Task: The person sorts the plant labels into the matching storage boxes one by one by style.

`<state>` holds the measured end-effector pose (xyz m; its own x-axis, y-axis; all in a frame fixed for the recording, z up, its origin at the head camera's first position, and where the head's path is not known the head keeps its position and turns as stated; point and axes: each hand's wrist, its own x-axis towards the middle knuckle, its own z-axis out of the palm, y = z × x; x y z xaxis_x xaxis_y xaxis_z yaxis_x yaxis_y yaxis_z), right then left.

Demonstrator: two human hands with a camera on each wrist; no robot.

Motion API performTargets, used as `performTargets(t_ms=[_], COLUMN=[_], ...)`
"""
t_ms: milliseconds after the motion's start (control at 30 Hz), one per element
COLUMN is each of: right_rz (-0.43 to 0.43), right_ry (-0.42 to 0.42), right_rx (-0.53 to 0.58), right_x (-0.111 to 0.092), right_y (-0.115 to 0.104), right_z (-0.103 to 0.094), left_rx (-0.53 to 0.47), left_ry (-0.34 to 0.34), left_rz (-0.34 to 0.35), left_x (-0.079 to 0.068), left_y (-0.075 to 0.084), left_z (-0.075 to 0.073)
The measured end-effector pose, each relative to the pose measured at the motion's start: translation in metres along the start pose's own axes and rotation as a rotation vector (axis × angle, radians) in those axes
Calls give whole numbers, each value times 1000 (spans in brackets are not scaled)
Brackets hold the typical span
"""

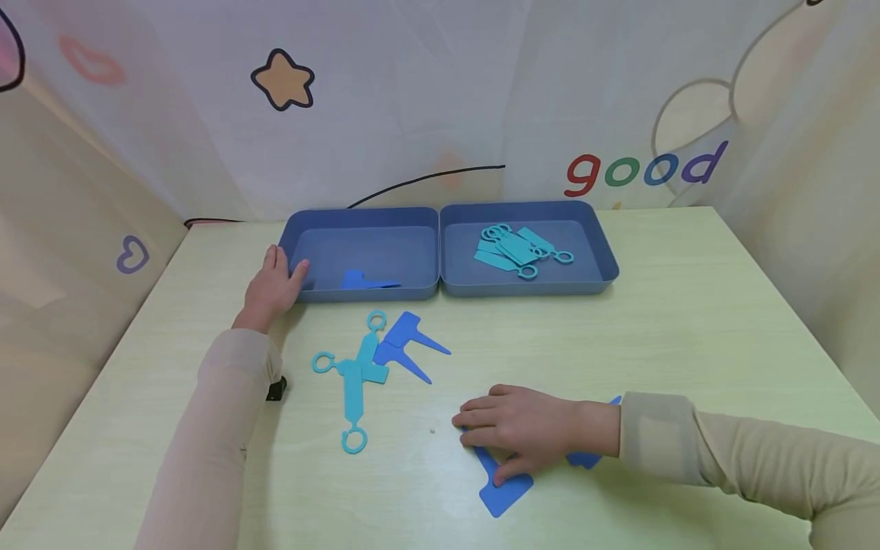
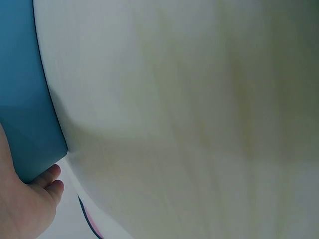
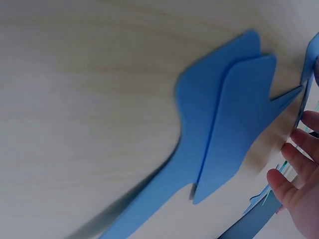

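Note:
My left hand (image 1: 270,286) holds the left end of a blue tray (image 1: 367,294), thumb inside the rim and fingers along the outer wall. In the left wrist view, the fingers of that hand lie against the tray's corner (image 2: 37,154). My right hand (image 1: 525,428) rests over a blue T-shaped plant tag (image 1: 505,496) on the table. Its thumb touches the broad head, and its fingers lie spread near the pointed tip. Beneath the right wrist, two overlapping blue plant tags (image 3: 234,109) lie on the table, mostly hidden in the head view.
Left of centre lie several teal ring-ended tags (image 1: 354,393), beside two blue plant tags (image 1: 402,330). The left tray contains blue plant tag material (image 1: 354,280). Adjoining it, a second blue tray (image 1: 529,289) contains several teal ring-ended tags (image 1: 512,246). A printed curtain (image 1: 412,99) hangs behind.

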<state>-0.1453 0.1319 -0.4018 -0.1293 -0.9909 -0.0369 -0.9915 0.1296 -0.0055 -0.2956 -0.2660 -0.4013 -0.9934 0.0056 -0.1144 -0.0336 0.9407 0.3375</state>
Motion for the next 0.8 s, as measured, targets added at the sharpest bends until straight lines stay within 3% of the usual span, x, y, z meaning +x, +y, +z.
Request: performTargets(t_ms=[200, 367, 633, 800], right_rz=[9, 73, 306, 509], right_ry=[-1, -38, -112, -96], right_rx=[54, 107, 342, 604], right_x=[3, 5, 9, 11], right_y=[-1, -3, -5, -5], right_z=[-2, -5, -9, -10], left_rx=[-7, -8, -10, -1], left_ry=[2, -2, -4, -3], left_rz=[-2, -3, 1, 1], left_x=[-1, -1, 0, 1], left_y=[1, 1, 0, 0], left_z=[-1, -1, 0, 0])
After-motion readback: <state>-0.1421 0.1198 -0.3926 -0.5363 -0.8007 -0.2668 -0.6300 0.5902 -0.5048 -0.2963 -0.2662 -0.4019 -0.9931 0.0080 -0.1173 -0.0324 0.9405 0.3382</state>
